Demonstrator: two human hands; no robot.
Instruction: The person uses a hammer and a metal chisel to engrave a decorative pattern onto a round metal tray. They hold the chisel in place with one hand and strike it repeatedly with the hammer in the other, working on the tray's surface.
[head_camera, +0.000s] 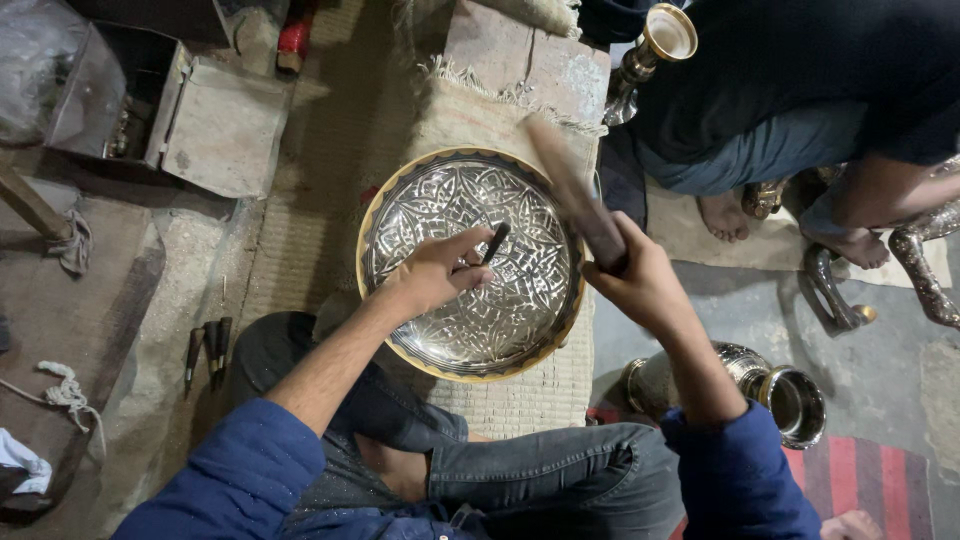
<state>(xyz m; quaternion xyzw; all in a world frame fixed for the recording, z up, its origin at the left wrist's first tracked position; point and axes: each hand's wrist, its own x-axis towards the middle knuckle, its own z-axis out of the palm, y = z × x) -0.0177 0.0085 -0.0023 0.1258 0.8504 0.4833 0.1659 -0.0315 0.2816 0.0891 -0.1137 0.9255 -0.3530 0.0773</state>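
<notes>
Around the work, a second person (800, 90) is sitting barefoot at the upper right, with brass vases (650, 50) standing and lying near their feet, and an engraved metal vessel (745, 385) is lying on its side just beside the wearer's right forearm. To the left, three dark punches (207, 350) are resting on the worn floor, an open metal box (170, 105) is sitting at the upper left, and a knotted white cord (65, 395) is trailing nearby. Nothing is blocking the view of the round tray (470, 265), which is lying flat on a woven straw mat (520, 395) in front of the wearer's crossed, jeans-clad legs. It is showing a silvery face densely chased with interlacing floral and star patterns, ringed by a plain brass-yellow rim. The left hand (435, 270) is closing its fingers round a short dark chisel (495, 243), pinching it tilted with its tip touching the tray's centre. The right hand (640, 280) is gripping a wooden-handled hammer (575, 195) in a full fist, raised above the tray's right edge and blurring with motion. Both arms are wearing blue padded sleeves.
</notes>
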